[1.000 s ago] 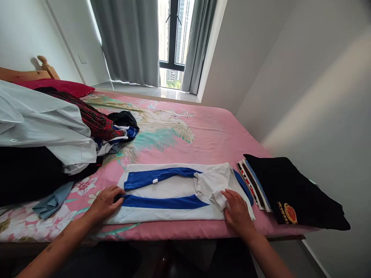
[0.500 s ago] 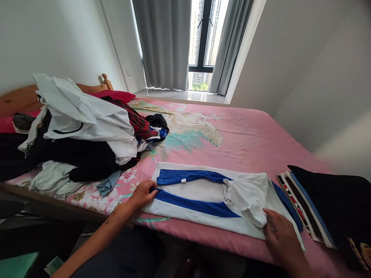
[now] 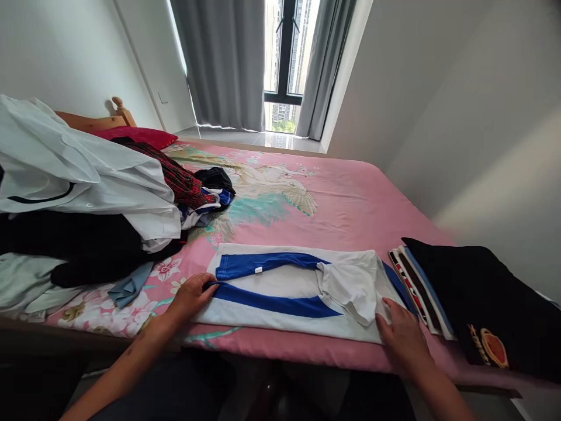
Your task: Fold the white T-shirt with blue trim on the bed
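A white shirt with blue panels (image 3: 280, 330) lies folded lengthwise along the near side of the bed. At its left end, my left hand (image 3: 193, 296) pinches the blue edge between thumb and fingers. A white sleeve (image 3: 348, 286) is folded inward over the right part of the shirt. My right hand (image 3: 401, 331) is closed at the right end, below that sleeve, with its fingertips at the white cloth. Part of the shirt's right end is hidden behind this hand.
Folded clothes (image 3: 486, 286), black on top, are stacked at the right. On the left, a loose heap holds a white shirt (image 3: 109, 175), dark clothes and a red plaid garment (image 3: 179, 181). A pink flowered sheet (image 3: 359, 199) covers the bed; its front edge runs just below the hands.
My view has turned to the right, so everything sits farther left in the picture. Both hands stay at the same ends of the shirt, which looks little changed.
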`<state>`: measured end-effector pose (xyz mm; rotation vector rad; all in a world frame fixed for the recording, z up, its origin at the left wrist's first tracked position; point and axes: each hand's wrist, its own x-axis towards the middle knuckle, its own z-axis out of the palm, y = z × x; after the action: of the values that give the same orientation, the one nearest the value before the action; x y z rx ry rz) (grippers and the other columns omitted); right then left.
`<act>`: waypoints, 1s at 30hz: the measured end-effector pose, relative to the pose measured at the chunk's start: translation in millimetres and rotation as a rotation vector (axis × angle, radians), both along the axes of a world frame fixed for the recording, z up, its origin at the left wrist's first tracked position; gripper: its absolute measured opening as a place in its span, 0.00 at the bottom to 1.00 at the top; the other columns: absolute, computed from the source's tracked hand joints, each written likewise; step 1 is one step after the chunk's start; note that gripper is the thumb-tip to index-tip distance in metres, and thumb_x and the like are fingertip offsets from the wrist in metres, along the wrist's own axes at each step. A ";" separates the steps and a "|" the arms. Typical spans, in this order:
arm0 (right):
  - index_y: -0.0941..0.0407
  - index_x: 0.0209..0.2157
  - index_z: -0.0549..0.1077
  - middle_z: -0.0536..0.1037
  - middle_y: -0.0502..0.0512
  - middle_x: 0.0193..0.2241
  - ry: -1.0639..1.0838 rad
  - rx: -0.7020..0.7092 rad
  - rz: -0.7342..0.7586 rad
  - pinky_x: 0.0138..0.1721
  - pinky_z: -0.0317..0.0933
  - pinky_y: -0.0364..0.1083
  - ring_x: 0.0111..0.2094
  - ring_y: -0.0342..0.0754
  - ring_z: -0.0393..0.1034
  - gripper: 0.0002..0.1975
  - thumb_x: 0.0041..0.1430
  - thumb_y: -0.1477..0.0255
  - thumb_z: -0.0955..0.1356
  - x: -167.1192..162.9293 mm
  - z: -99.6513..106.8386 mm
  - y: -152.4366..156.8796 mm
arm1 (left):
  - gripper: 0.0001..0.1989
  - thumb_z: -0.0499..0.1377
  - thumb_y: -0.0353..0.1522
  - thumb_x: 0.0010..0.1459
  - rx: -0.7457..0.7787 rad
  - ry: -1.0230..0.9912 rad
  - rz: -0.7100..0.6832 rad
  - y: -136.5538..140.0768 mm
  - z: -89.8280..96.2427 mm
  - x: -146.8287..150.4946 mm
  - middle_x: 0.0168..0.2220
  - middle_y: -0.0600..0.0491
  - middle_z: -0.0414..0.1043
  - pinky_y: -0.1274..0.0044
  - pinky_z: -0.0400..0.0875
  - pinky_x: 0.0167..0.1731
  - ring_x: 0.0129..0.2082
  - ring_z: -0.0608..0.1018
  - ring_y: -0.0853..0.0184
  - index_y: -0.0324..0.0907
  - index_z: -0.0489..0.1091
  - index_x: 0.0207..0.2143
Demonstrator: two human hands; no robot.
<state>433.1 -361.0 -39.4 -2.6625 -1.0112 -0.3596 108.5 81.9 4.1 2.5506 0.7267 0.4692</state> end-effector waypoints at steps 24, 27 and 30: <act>0.48 0.47 0.71 0.76 0.51 0.29 0.575 0.112 0.080 0.34 0.60 0.46 0.32 0.50 0.70 0.18 0.59 0.61 0.59 4.1 40.4 26.0 | 0.13 0.55 0.42 0.55 0.178 -0.062 0.047 -6.0 -17.7 0.2 0.34 0.51 0.74 0.73 0.67 0.42 0.37 0.75 0.62 0.43 0.71 0.35; 0.54 0.40 0.72 0.76 0.52 0.27 0.693 0.369 0.059 0.36 0.62 0.46 0.32 0.49 0.70 0.19 0.59 0.57 0.59 13.7 45.4 39.2 | 0.14 0.55 0.42 0.54 0.186 -0.076 0.054 -5.2 -19.2 0.0 0.34 0.50 0.74 0.72 0.67 0.42 0.37 0.75 0.62 0.42 0.71 0.35; 0.56 0.42 0.70 0.76 0.56 0.34 0.778 0.575 0.074 0.39 0.64 0.47 0.38 0.51 0.71 0.20 0.57 0.56 0.61 21.6 52.7 53.4 | 0.15 0.55 0.43 0.54 0.181 -0.083 0.063 -3.7 -21.1 1.0 0.34 0.49 0.74 0.71 0.67 0.42 0.38 0.74 0.60 0.42 0.70 0.35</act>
<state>454.8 -307.6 13.3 -1.9509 -0.6185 0.3424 109.5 78.2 -17.1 2.6618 0.7676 0.6859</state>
